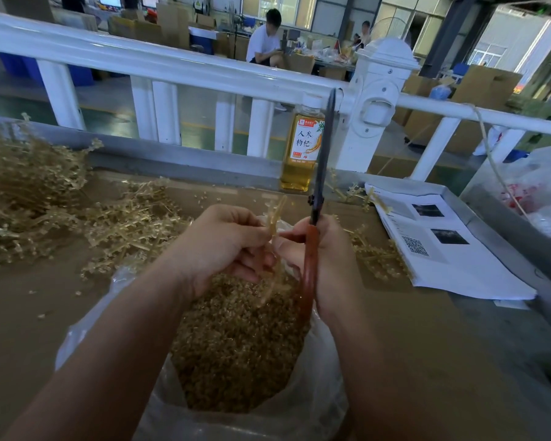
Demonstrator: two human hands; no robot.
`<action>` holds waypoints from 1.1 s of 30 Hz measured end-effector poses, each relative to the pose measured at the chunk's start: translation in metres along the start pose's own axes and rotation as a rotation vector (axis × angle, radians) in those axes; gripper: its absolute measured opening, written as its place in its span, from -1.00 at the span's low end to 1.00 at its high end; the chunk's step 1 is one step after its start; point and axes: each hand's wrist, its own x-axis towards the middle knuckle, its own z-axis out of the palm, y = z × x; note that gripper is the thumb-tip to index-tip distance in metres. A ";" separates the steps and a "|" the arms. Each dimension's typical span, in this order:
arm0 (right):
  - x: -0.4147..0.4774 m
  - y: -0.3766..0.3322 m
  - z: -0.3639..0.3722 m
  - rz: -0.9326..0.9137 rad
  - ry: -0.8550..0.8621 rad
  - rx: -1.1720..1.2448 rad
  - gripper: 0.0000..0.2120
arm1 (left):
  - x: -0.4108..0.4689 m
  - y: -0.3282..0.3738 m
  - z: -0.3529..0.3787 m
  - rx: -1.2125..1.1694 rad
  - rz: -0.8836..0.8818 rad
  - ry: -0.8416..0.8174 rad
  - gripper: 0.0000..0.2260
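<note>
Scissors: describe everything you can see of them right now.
The scissors have long, dark, metal-looking blades, shut together and nearly upright, tips pointing up. A pivot screw sits just above the red-orange, plastic-looking grip, whose loop hangs down over the open bag of amber bits. The right hand curls round the grip; nothing else visibly touches them.

Showing red-orange on the scissors' handles point(310, 268), dark grey on the blades point(323, 154). Glinting translucent yellow in the plastic strip point(275, 214) and golden tan in the clippings point(236, 345). Displaying amber in the bottle point(296, 173), white on the railing point(159, 63).
</note>
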 end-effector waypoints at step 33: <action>0.011 0.007 0.012 0.067 0.102 0.480 -0.81 | 0.005 -0.007 0.022 -0.214 0.297 0.105 -0.81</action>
